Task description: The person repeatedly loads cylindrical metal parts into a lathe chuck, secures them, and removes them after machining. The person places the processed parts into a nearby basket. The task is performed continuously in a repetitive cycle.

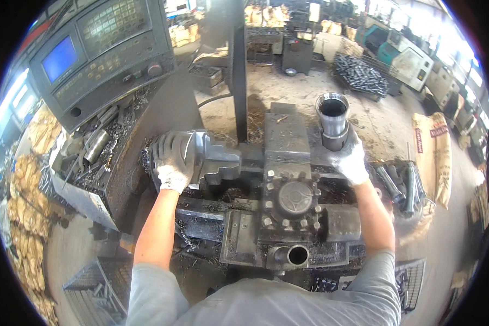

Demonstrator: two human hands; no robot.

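My left hand, in a grey-and-white work glove, is closed over the near-left rim of a lathe chuck with stepped steel jaws. To the right, my gloved right hand grips a hollow metal sleeve low on its side and keeps it upright, its dark bore facing up. The sleeve has a shiny upper part and a darker lower collar. Part of my right fingers is hidden behind it. Between my hands stands the lathe's square tool turret, with bolts around its round cap.
A control panel with a blue screen rises at the left, above a tray of metal chips. A dark post stands beyond the chuck. Metal tubes and paper sacks lie at the right. Wire baskets flank me below.
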